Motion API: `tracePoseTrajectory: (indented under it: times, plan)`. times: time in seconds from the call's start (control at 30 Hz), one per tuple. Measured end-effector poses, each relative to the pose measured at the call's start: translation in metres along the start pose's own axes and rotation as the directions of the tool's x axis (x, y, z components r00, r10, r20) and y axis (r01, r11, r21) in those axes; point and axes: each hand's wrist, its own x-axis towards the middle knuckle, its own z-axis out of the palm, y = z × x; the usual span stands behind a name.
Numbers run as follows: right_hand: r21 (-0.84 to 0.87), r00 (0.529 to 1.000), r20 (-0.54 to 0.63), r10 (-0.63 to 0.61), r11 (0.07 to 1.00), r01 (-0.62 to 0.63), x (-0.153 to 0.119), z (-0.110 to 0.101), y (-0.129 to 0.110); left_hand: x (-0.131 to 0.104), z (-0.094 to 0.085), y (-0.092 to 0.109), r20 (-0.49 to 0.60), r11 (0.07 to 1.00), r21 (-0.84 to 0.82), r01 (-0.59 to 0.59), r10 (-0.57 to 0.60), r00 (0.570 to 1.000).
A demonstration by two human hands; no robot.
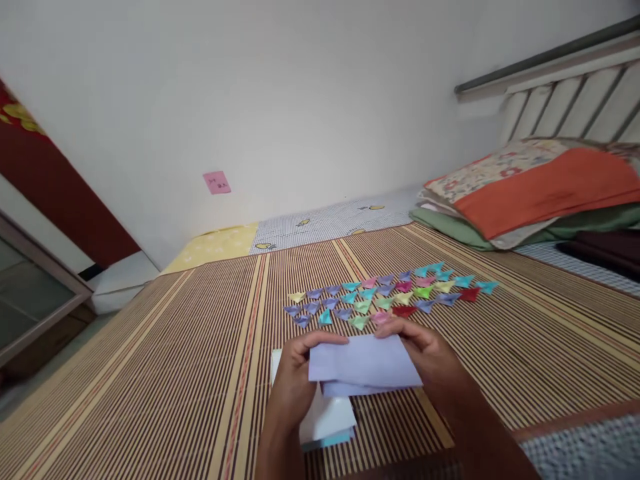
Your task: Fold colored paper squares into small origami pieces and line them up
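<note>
the left hand [293, 380] holds the left end of a sheet of lavender paper [367, 360], its thumb laid along the top edge and its fingers hidden behind. the right hand [433, 357] holds the other end in the same way, thumb and finger closed at the upper right corner. the lavender paper spans the gap between the two hands, folded, with a second layer showing just under the lower edge.

below the left hand, and partly covered by it, lies a paper stack [327, 420], white on top with light blue beneath. just beyond both hands sit rows of small folded paper shapes [384, 303] in purple, turquoise, green, yellow, pink and red, the nearest close to the right hand's fingertips. all of these rest on a striped mat [165, 373].

well past the hands, a yellow cloth [220, 248] and a checked cloth [330, 217] run along the wall [310, 100], which bears a pink note [217, 182]. far to the right of the right hand, a pile of bedding [545, 187] lies before a radiator [570, 103].
</note>
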Motion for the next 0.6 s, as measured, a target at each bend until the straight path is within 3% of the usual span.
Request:
tracePoseTrajectory:
  times: [0.2, 0.37, 0.47, 0.53, 0.6]
  plan:
    - [0.058, 0.996, -0.035, 0.078, 0.995, -0.076, -0.042, -0.013, -0.011, -0.019, 0.014, 0.0, 0.085, 0.992, 0.042, -0.116, 0.112, 0.99]
    - [-0.024, 0.973, -0.165, 0.162, 0.986, -0.168, -0.083, -0.018, -0.021, -0.047, 0.034, -0.011, 0.036, 0.979, 0.107, -0.174, 0.172, 0.985]
    - [-0.167, 0.971, -0.17, 0.165, 0.967, -0.194, -0.108, -0.02, -0.018, -0.073, 0.048, -0.023, -0.034, 0.995, 0.044, -0.091, 0.092, 0.995]
    - [-0.228, 0.982, -0.011, 0.19, 0.955, -0.188, -0.123, -0.023, -0.007, -0.094, 0.054, -0.037, -0.071, 1.0, -0.008, 0.03, -0.031, 0.997]
    - [-0.265, 0.987, 0.006, 0.159, 0.952, -0.152, -0.137, -0.029, 0.009, -0.115, 0.055, -0.055, -0.152, 0.991, -0.084, 0.107, -0.119, 0.981]
